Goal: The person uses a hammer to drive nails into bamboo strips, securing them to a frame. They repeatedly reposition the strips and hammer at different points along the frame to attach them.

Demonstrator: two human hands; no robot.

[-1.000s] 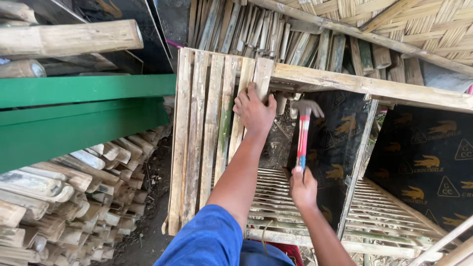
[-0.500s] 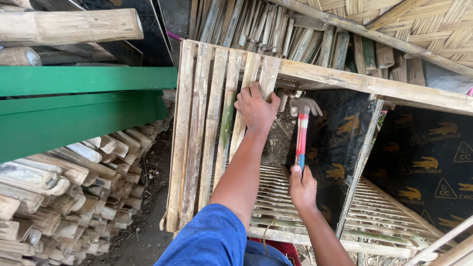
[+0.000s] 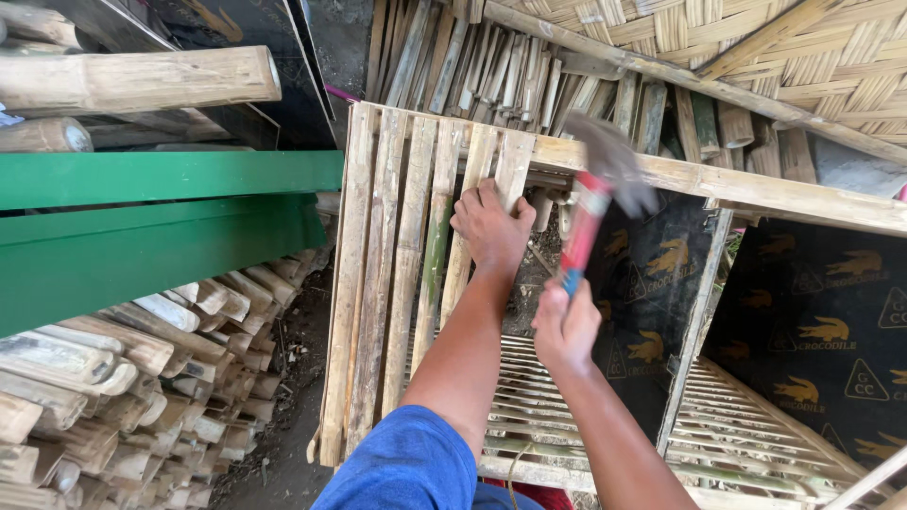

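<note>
The claw hammer (image 3: 605,179), clenched in the right hand (image 3: 565,326), has swung up toward one o'clock while the left hand (image 3: 491,227) still presses the bamboo slat (image 3: 510,170).

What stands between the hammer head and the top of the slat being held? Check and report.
Nothing visible. The right hand holds the hammer raised beside the frame rail; the left hand presses the slat lower down, clear of its top end.
</note>
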